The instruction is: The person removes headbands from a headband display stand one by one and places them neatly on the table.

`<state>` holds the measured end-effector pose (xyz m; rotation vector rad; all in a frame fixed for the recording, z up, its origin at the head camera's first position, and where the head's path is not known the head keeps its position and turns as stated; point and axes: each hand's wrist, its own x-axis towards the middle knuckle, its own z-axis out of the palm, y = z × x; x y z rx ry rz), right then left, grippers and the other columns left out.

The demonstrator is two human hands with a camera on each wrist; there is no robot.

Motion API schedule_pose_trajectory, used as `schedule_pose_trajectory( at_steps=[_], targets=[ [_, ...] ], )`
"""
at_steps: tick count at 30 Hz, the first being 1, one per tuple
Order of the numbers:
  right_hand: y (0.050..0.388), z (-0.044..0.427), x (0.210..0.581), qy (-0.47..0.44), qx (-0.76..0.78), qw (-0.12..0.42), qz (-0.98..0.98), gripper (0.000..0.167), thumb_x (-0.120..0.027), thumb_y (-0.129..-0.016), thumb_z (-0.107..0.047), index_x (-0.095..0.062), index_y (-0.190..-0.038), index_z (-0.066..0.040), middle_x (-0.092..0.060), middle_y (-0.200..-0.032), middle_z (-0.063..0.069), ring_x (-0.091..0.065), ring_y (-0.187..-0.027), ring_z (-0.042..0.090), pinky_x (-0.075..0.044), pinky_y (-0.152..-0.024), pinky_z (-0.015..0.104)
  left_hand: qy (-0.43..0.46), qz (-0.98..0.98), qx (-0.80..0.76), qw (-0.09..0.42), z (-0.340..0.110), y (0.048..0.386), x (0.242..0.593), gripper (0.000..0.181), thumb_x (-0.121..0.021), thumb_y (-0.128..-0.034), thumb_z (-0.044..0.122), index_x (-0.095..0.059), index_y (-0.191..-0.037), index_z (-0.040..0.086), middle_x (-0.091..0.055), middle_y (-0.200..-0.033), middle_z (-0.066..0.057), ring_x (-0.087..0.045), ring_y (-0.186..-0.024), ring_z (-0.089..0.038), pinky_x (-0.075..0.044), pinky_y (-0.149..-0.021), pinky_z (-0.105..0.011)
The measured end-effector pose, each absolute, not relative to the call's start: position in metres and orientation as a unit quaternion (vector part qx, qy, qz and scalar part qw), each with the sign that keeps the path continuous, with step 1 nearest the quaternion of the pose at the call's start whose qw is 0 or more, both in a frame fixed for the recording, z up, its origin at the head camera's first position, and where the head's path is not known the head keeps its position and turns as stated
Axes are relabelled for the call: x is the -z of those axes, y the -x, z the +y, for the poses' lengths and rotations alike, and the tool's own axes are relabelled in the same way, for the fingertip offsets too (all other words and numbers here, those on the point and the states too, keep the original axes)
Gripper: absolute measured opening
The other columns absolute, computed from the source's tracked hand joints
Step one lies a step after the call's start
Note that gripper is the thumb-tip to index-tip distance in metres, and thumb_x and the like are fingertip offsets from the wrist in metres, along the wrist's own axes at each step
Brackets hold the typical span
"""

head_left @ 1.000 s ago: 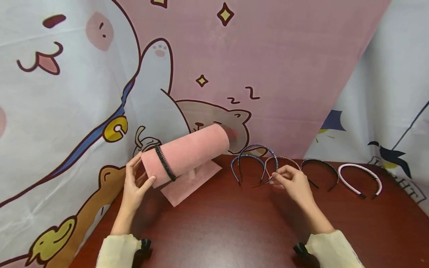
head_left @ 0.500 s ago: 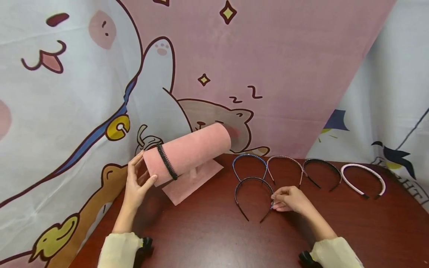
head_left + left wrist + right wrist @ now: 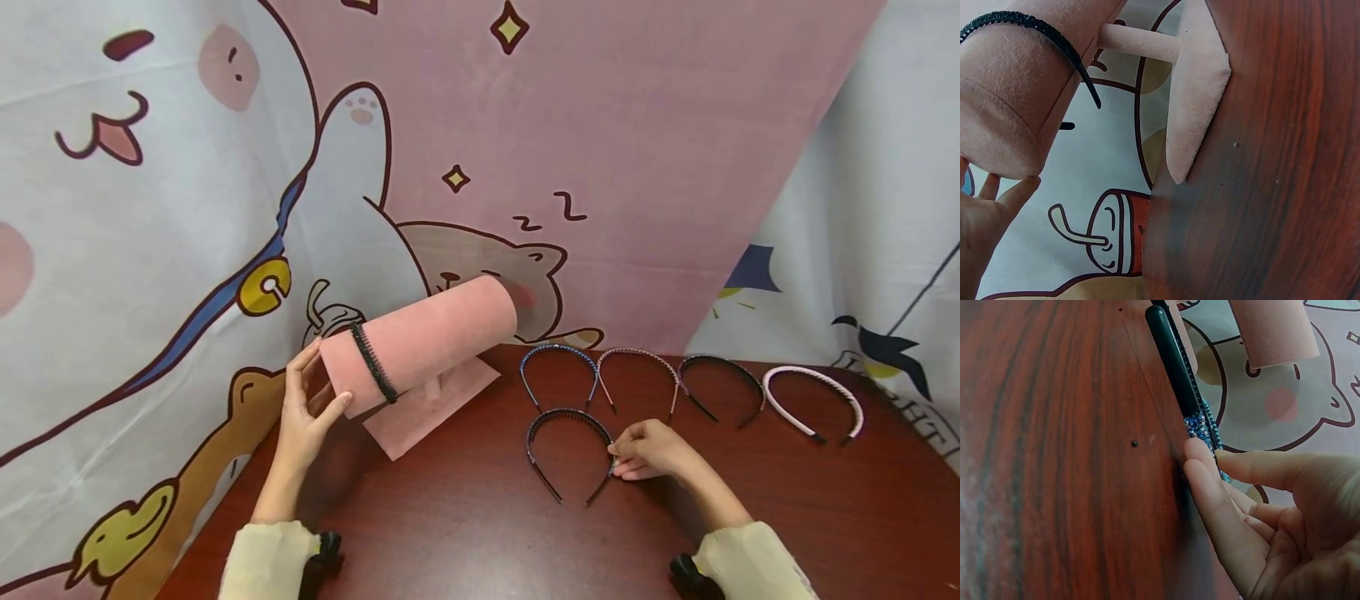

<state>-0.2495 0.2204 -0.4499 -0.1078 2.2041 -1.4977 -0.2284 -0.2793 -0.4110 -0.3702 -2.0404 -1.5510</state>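
Observation:
My left hand (image 3: 307, 412) grips the near end of a pink plush headband stand (image 3: 442, 325), its thumb and fingers at the rim. A black beaded headband (image 3: 372, 363) with teeth sits around the stand's roll close to that hand. My right hand (image 3: 651, 450) pinches one side of a dark glittery headband (image 3: 567, 412) between thumb and fingers, low over the table. In the right wrist view, blue sequins (image 3: 1196, 425) show beside the fingertips, with a smooth black tip beyond. Part of the pinched side is hidden by the fingers.
A row of headbands lies at the back: blue (image 3: 557, 347), pinkish (image 3: 637, 353), black (image 3: 723, 362) and white (image 3: 813, 372). The stand's flat pink base (image 3: 420, 425) rests on the dark red table (image 3: 465, 517). A printed cloth (image 3: 600, 125) hangs behind.
My right hand has brought the dark glittery headband from the back row toward the front of the table, then slightly lower. The left hand stays on the stand.

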Motion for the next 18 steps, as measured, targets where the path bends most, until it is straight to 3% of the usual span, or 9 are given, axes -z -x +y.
schedule_pose_trajectory(
  at_steps=[9,14,18],
  targets=[
    [0.249,0.214,0.448,0.016,0.540,0.217,0.813,0.017,-0.063,-0.094,-0.005,-0.061,-0.097,0.011,-0.072,-0.071,0.006,-0.071,-0.063,0.010,-0.061,-0.062,0.027,0.140,-0.756,0.578,0.273,-0.279,0.229,0.413,0.081,-0.063,-0.0844,-0.009,-0.029,-0.155,0.012,-0.026,-0.163,-0.010,-0.032,-0.147,-0.013,-0.041,-0.103,-0.010],
    [0.252,0.216,0.444,0.022,0.541,0.190,0.819,0.019,-0.060,-0.096,-0.003,-0.060,-0.103,0.014,-0.073,-0.078,0.006,-0.071,-0.067,0.012,-0.062,-0.064,0.030,0.133,-0.760,0.576,0.270,-0.279,0.229,0.413,0.080,-0.064,-0.0850,-0.007,-0.030,-0.154,0.014,-0.027,-0.163,0.000,-0.032,-0.147,-0.013,-0.041,-0.105,-0.013],
    [0.256,0.214,0.437,0.045,0.534,0.161,0.829,0.024,-0.058,-0.097,-0.005,-0.059,-0.109,0.016,-0.073,-0.082,0.009,-0.071,-0.071,0.014,-0.062,-0.066,0.033,0.135,-0.759,0.576,0.272,-0.279,0.230,0.413,0.080,-0.064,-0.0848,-0.007,-0.030,-0.154,0.013,-0.027,-0.163,-0.003,-0.032,-0.147,-0.014,-0.041,-0.105,-0.013]
  ],
)
